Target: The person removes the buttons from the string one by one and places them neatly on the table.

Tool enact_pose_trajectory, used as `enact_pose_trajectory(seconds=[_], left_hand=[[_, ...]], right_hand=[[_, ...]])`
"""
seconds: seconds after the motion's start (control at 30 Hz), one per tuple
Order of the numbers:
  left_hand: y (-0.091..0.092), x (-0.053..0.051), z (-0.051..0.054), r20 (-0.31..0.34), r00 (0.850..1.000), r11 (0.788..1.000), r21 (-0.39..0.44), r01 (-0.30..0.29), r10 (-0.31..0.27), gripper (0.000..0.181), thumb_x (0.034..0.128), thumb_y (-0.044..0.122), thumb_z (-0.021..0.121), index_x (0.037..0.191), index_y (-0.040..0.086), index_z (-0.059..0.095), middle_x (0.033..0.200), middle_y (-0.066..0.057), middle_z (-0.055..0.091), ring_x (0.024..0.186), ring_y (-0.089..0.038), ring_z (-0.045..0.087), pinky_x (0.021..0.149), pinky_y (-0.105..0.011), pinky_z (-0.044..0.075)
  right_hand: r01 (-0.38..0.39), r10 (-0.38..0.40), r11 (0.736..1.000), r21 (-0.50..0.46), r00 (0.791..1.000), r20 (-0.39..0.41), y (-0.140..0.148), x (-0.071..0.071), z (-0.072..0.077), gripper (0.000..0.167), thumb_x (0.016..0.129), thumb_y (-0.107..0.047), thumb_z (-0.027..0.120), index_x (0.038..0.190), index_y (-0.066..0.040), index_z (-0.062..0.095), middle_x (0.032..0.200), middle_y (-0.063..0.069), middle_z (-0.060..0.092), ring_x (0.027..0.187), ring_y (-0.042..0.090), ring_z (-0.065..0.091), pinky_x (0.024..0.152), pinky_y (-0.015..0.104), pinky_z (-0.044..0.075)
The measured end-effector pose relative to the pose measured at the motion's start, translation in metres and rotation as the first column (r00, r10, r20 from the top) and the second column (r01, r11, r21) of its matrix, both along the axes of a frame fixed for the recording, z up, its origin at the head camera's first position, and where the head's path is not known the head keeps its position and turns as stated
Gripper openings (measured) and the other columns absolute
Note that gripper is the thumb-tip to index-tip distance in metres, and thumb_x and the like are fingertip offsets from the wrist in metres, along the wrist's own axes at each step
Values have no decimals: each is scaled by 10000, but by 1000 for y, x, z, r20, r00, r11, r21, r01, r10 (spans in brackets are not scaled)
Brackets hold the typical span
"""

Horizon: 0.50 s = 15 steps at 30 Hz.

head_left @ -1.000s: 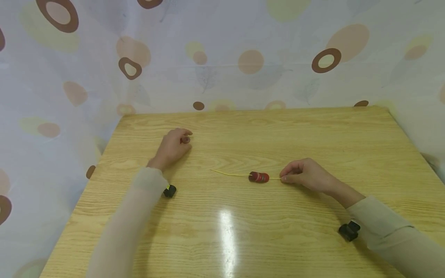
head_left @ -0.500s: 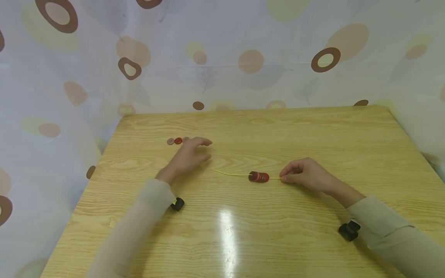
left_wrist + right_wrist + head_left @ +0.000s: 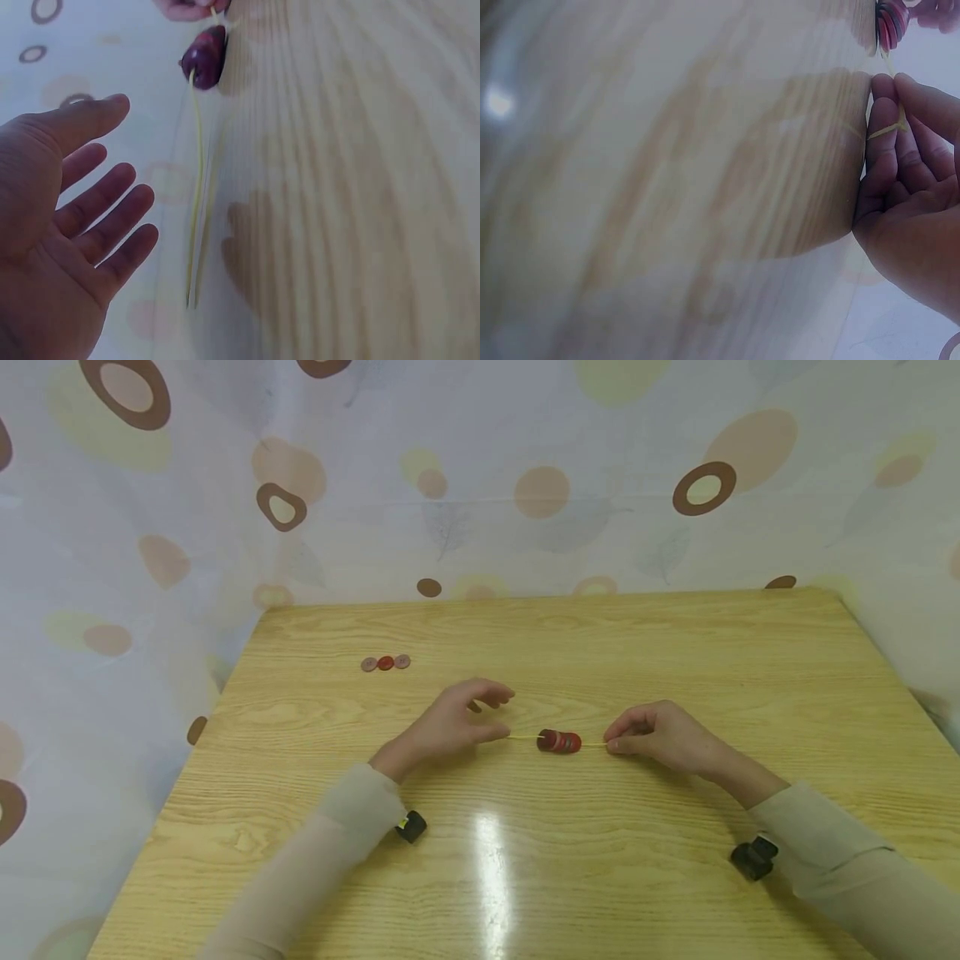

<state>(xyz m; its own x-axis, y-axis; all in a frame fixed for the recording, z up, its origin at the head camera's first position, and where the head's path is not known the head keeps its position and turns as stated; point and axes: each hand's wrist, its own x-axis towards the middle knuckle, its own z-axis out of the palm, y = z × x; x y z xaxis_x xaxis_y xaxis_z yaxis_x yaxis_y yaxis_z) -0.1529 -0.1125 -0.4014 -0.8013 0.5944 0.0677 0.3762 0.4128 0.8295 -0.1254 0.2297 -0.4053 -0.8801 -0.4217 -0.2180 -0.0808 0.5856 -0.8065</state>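
My left hand (image 3: 459, 720) hangs wide; my right hand (image 3: 670, 740) pinches the yellow string (image 3: 199, 154). Tilting it could shed the red stack (image 3: 559, 742)

White glare (image 3: 491, 881) on tabletop (image 3: 615, 860), hazy wrist views

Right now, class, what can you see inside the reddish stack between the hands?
A yellow string enters one end of the reddish stack and emerges from the other, where the right hand pinches it. Its stretch within is covered.
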Motion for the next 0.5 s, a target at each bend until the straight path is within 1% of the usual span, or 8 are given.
enact_pose_trajectory(seconds=[0.07, 0.2, 0.3, 0.5], left_hand=[[6, 3, -1, 13, 1000, 1000, 15, 18, -18, 478, 903, 147, 773, 1333, 29, 599, 1286, -119, 626, 1163, -218, 560, 1001, -402, 452], [17, 7, -3, 17, 999, 999, 19, 38, -38, 474, 896, 141, 779, 1322, 27, 604, 1274, -111, 626, 1156, -219, 565, 1004, -374, 453], [25, 9, -4, 15, 999, 999, 11, 50, -50, 475, 892, 147, 785, 1317, 34, 607, 1270, -102, 629, 1153, -221, 569, 1000, -360, 458], [36, 12, -3, 40, 997, 998, -8, 67, -66, 483, 893, 148, 787, 1328, 47, 603, 1290, -82, 624, 1163, -223, 563, 998, -342, 456]], right_hand=[[-1, 1, 1000, -1, 1000, 1, 0, 0, 0, 166, 920, -222, 755, 1021, -91, 758, 975, 6, 741, 919, 199, 625, 787, 267, 494], [-3, 3, 1000, -1, 1000, 3, 0, 0, 0, 170, 920, -226, 755, 1025, -92, 758, 981, 6, 740, 922, 201, 625, 787, 270, 495], [-4, 4, 1000, 0, 1000, -1, 0, -1, 0, 170, 920, -227, 755, 1026, -94, 759, 984, 6, 739, 922, 202, 625, 786, 272, 497], [-2, 3, 1000, 4, 1000, -3, 0, -1, 1, 168, 920, -226, 755, 1026, -96, 761, 984, 4, 740, 935, 205, 625, 796, 276, 494]])
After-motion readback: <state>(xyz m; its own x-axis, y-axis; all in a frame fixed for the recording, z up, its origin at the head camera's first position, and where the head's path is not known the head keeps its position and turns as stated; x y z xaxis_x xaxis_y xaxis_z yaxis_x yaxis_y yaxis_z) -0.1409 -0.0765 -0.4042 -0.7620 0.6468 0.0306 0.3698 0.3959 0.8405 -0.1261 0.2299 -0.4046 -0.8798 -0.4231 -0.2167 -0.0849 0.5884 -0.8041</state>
